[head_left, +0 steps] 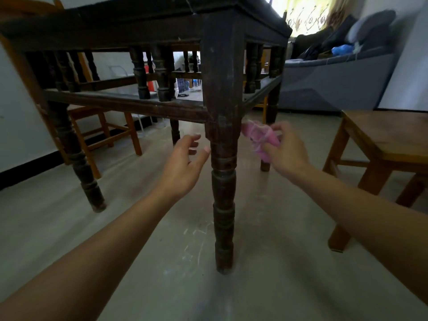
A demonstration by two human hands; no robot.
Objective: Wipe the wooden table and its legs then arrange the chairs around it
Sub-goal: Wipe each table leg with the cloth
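As the right hand [286,154] pinches a cloth [259,137] by the table leg [222,177], the left hand [184,165] has its grip apart.

Dim room, backlit from top right.
Daylight is let in thru a blown-out curtain [308,12] at top right; the table [139,22] is left nearly black, detail lost. A soft shadow is cast on the floor [266,228] toward the camera. Right hand [284,151] & cloth [259,137] are smeared by motion blur. Edges are bent by the wide lens.
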